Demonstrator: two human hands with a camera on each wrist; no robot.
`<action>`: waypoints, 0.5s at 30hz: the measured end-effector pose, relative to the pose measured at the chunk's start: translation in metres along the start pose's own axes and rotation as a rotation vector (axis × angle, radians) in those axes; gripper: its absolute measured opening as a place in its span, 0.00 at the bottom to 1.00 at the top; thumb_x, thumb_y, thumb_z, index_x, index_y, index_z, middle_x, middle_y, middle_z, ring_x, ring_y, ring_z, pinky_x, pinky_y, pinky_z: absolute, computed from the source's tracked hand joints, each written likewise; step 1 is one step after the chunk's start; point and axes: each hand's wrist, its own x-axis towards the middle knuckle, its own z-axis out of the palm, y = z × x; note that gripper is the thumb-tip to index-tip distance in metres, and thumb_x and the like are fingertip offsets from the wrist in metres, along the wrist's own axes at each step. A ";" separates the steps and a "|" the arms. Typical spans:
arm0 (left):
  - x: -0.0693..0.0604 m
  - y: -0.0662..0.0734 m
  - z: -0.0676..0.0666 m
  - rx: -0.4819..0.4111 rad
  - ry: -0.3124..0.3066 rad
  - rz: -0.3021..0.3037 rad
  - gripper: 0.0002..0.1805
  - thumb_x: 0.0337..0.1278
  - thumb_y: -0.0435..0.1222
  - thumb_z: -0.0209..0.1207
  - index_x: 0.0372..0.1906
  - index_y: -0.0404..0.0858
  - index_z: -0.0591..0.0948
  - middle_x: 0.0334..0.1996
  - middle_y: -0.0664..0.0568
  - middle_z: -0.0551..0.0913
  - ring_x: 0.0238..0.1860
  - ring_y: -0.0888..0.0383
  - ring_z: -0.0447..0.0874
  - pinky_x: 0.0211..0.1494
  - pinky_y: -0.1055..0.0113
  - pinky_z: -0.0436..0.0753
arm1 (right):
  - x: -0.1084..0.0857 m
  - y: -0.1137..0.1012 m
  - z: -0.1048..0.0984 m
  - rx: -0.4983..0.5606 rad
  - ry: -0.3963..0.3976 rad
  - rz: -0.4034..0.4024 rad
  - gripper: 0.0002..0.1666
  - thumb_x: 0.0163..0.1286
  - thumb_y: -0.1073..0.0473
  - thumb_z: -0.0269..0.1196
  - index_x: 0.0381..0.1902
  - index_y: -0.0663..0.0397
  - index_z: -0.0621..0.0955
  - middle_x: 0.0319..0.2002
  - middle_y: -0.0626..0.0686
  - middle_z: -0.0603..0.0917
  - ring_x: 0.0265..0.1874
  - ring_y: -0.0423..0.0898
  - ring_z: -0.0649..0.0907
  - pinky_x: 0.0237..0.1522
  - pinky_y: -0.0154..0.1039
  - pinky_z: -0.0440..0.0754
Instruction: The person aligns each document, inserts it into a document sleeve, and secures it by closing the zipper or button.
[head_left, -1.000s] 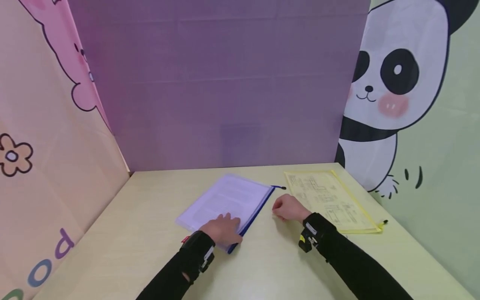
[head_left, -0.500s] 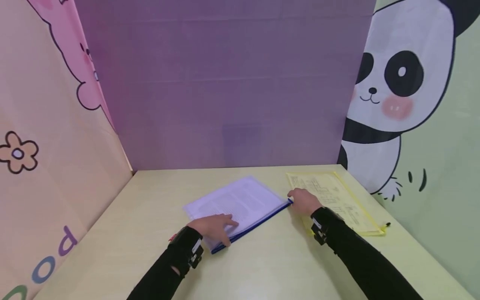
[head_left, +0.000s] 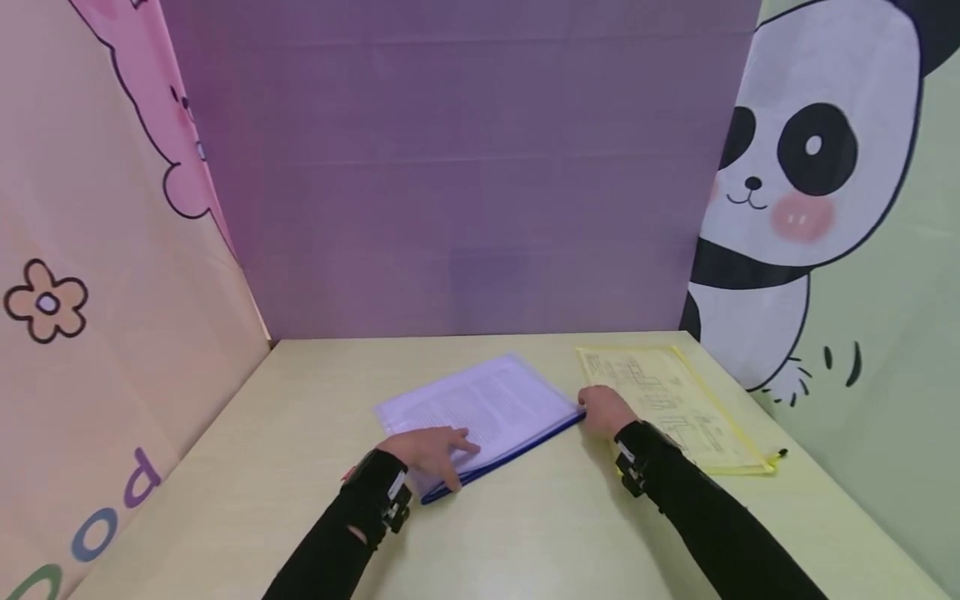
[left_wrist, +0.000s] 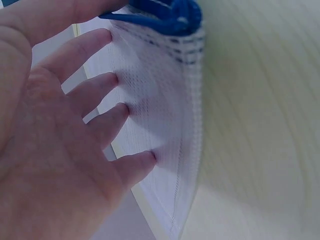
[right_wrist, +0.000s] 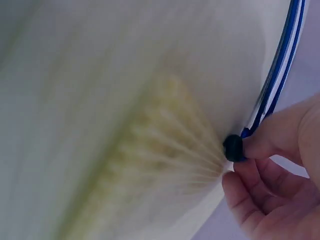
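Observation:
A clear mesh zipper pouch (head_left: 480, 404) with a printed sheet showing through lies aslant on the table, its blue zipper (head_left: 525, 450) facing me. My left hand (head_left: 427, 450) rests on its near left corner, fingers spread over the mesh and the thumb by the zipper edge. The left wrist view shows straight fingertips touching the pouch's mesh (left_wrist: 160, 90) under the blue corner. At the pouch's right corner, my right hand (head_left: 603, 410) pinches the zipper pull; its dark end (right_wrist: 233, 148) pokes out beside the thumb in the right wrist view.
Right of the pouch, partly behind my right hand, lies a yellow zipper pouch (head_left: 660, 392) with diagrams showing through. The pale wooden table (head_left: 315, 400) ends at a purple backdrop (head_left: 465, 167). Cartoon-printed sheets hang on both sides.
My right hand has gone from beside the pouch to its right corner and taken hold of the zipper pull. The pouch has turned so its zipper runs more sideways; my left hand shifted slightly left.

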 end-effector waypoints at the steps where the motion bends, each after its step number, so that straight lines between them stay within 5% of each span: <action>1: 0.000 0.001 0.000 0.002 -0.003 0.000 0.37 0.48 0.38 0.74 0.68 0.51 0.79 0.78 0.49 0.62 0.79 0.45 0.52 0.78 0.46 0.54 | 0.000 0.000 -0.001 -0.011 0.007 0.002 0.08 0.52 0.74 0.63 0.32 0.66 0.82 0.34 0.59 0.84 0.37 0.58 0.82 0.47 0.53 0.80; 5: -0.001 0.002 0.000 0.004 -0.003 -0.006 0.37 0.48 0.39 0.74 0.68 0.51 0.79 0.78 0.49 0.62 0.79 0.46 0.52 0.78 0.46 0.54 | 0.000 -0.002 -0.007 -0.052 0.052 0.031 0.03 0.54 0.74 0.62 0.25 0.64 0.79 0.30 0.61 0.77 0.33 0.60 0.77 0.40 0.54 0.78; 11: -0.001 0.001 0.001 -0.017 -0.001 -0.013 0.37 0.47 0.39 0.74 0.68 0.51 0.79 0.78 0.49 0.61 0.79 0.45 0.51 0.78 0.45 0.54 | -0.006 -0.009 -0.013 -0.094 0.081 0.155 0.03 0.61 0.69 0.64 0.32 0.67 0.82 0.36 0.67 0.81 0.39 0.65 0.77 0.34 0.61 0.83; 15: 0.000 0.000 0.001 -0.039 0.000 -0.006 0.38 0.47 0.37 0.74 0.68 0.50 0.79 0.78 0.48 0.61 0.79 0.44 0.50 0.78 0.44 0.53 | -0.010 -0.009 -0.010 -0.177 0.060 0.141 0.03 0.63 0.67 0.63 0.31 0.64 0.82 0.32 0.65 0.84 0.35 0.64 0.81 0.31 0.60 0.83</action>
